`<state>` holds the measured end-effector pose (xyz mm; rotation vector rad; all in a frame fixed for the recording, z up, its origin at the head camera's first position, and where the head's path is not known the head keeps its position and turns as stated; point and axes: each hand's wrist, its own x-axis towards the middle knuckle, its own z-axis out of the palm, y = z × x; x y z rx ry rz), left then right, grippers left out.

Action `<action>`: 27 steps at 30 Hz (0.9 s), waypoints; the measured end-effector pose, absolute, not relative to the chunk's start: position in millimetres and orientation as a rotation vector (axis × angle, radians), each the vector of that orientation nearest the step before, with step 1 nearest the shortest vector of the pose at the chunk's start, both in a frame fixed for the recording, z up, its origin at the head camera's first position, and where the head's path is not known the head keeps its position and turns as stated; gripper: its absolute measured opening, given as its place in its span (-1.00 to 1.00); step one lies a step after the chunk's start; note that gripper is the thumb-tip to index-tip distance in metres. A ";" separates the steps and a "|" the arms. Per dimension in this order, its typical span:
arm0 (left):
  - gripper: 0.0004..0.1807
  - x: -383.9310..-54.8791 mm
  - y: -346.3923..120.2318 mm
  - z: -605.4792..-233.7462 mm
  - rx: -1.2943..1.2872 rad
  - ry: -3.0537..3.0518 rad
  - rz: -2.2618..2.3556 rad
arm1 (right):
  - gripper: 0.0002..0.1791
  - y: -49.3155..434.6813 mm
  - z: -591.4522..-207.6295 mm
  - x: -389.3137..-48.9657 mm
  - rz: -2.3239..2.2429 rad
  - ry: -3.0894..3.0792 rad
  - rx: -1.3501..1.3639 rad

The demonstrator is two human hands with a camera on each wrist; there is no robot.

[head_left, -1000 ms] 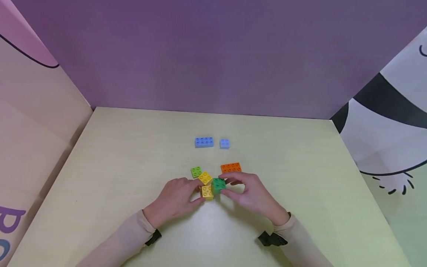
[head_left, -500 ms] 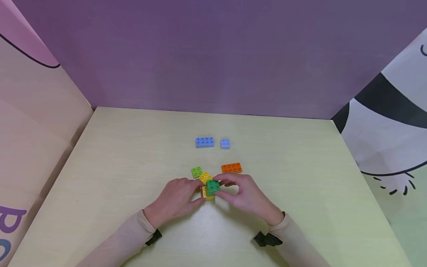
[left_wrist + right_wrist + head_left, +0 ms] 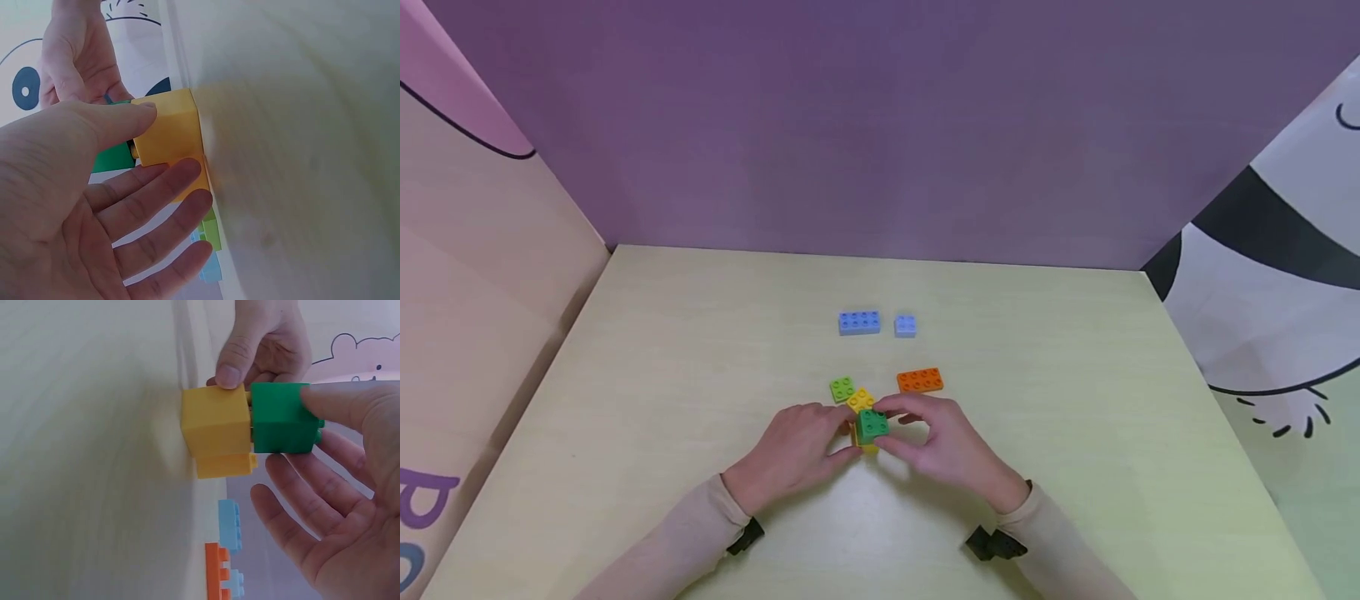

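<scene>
My right hand (image 3: 940,442) pinches a green square toy brick (image 3: 872,427) between thumb and fingers. This brick sits over the studs of a yellow brick (image 3: 215,422), and a narrow gap with yellow studs shows between them in the right wrist view. With thumb and fingers on its sides, my left hand (image 3: 790,448) holds that yellow brick on the table. From above, the green brick hides most of it. A second, lower yellow brick (image 3: 860,399) lies just behind; whether the two yellow bricks touch, I cannot tell.
A lime-green brick (image 3: 842,388) lies behind the yellow ones. An orange brick (image 3: 920,380) is beyond my right hand. Farther back are a long blue brick (image 3: 859,322) and a small blue brick (image 3: 905,326). A purple wall (image 3: 880,125) rises behind the table (image 3: 700,333).
My right hand has moved left with the green brick, from beside the front yellow brick to over it. My left hand has stayed on the yellow brick.
</scene>
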<state>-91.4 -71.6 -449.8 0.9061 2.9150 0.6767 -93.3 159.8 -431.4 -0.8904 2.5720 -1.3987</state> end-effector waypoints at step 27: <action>-0.67 -92.9 -74.6 -453.1 0.855 2.865 0.873 | -0.66 159.2 -434.3 -91.6 -1.277 2.740 -1.082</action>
